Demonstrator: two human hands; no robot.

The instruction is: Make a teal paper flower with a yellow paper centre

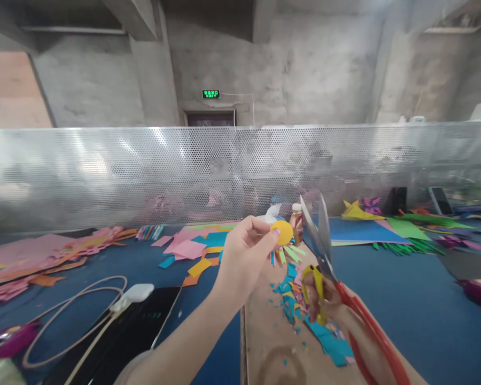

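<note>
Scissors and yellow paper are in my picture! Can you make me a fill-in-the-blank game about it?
1. The left hand pinches a round piece coloured ____.
2. The right hand holds a cutting tool called ____.
3. On the lit green sign, the English word is ____.

Missing words: yellow; scissors; EXIT.

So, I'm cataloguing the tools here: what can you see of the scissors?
The scissors have two tapering, silvery, metal-looking blades and handles in yellow and red that look like plastic. They stand open, the blades spread in a narrow V with tips pointing upward. The right hand holds them, fingers at the yellow loop, while the red handle runs to the picture's bottom edge. The blades are right of the yellow disc, not touching it.
</note>
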